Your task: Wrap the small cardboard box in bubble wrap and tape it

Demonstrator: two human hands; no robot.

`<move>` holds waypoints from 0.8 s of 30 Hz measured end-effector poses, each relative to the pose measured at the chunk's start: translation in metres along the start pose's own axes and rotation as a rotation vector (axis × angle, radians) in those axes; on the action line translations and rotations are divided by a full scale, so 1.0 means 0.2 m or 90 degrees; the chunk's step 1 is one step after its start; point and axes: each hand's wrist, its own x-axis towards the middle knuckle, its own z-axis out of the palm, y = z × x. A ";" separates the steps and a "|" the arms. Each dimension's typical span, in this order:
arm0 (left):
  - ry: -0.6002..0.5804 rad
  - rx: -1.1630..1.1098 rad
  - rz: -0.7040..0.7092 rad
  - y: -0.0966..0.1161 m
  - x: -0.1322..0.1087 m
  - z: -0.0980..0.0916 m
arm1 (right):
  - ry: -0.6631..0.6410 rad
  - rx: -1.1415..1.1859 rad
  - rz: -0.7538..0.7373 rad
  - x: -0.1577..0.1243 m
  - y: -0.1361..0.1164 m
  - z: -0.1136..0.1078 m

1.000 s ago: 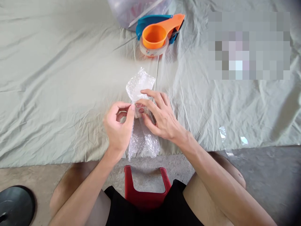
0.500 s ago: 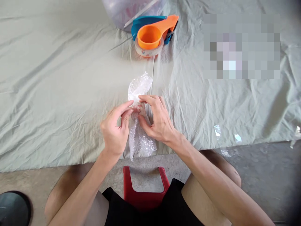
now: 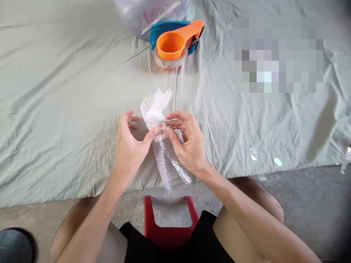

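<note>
Both hands meet over the middle of a strip of bubble wrap (image 3: 160, 146): the left hand (image 3: 128, 146) presses its thumb and forefinger against the wrap from one side, with its other fingers spread loose, and the right hand (image 3: 188, 144) pinches it from the other side, fingers curled around a small item (image 3: 163, 128) tucked in the fold. Judging by how things lie, the wrapping looks only partly done: the item is bundled at the centre, but one end of the wrap stands up loose above the fingers and the other hangs free below the wrists, and no tape shows on it. The wrap is clear, crinkled and shiny, lifted just above the grey-green cloth (image 3: 55, 109). What the small item is cannot be made out. An orange and blue tape dispenser (image 3: 174, 42) sits well apart, farther up the cloth.
</note>
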 end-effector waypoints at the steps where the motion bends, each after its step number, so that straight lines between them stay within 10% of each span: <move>1: -0.026 0.026 -0.021 0.00 0.01 -0.01 | 0.008 0.024 0.040 0.01 0.00 0.00; 16: -0.256 -0.086 0.029 0.00 0.12 -0.08 | -0.013 0.153 0.255 0.02 -0.03 -0.07; 24: -0.280 -0.139 0.035 0.05 0.12 -0.08 | -0.208 0.092 0.244 0.15 -0.01 -0.17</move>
